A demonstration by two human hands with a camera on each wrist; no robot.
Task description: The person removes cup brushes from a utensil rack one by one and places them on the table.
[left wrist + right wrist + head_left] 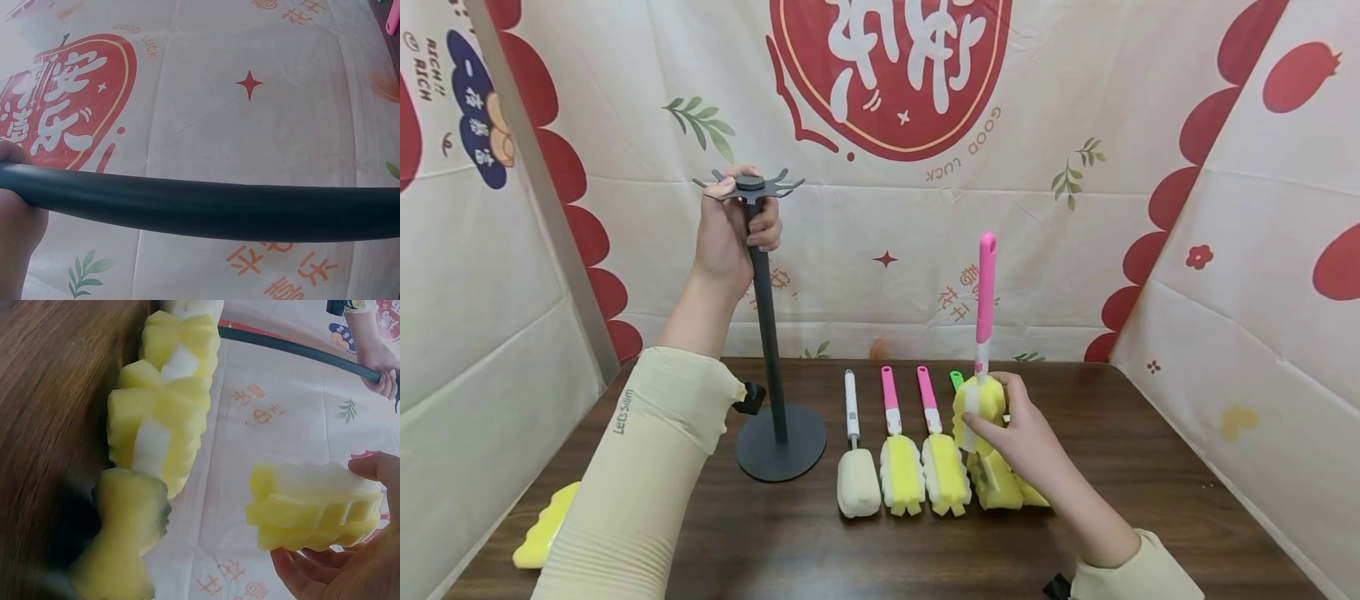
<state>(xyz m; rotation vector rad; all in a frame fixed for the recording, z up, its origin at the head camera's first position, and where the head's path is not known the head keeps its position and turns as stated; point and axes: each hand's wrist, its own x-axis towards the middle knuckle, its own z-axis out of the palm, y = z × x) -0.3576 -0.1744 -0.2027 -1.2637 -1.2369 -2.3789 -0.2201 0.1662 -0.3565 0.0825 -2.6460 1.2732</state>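
Note:
My left hand [730, 225] grips the upper pole of a dark grey stand [767, 333] just under its crown of hooks, and the round base rests on the table. In the left wrist view the pole [219, 209] crosses the frame. My right hand [1030, 433] holds a bottle brush [979, 408] by its yellow-and-white sponge head, pink handle pointing up. The right wrist view shows thumb and fingers around that sponge head [315, 506], above the table. Below it lie other sponge brushes, partly hidden by the hand.
On the brown table [760, 542] lie a white brush [857, 482], two pink-handled brushes [902, 473] and a green-handled one [957, 380]. A yellow piece [546, 527] sits at the left, partly behind my sleeve. A printed cloth [865, 217] hangs behind and along the sides.

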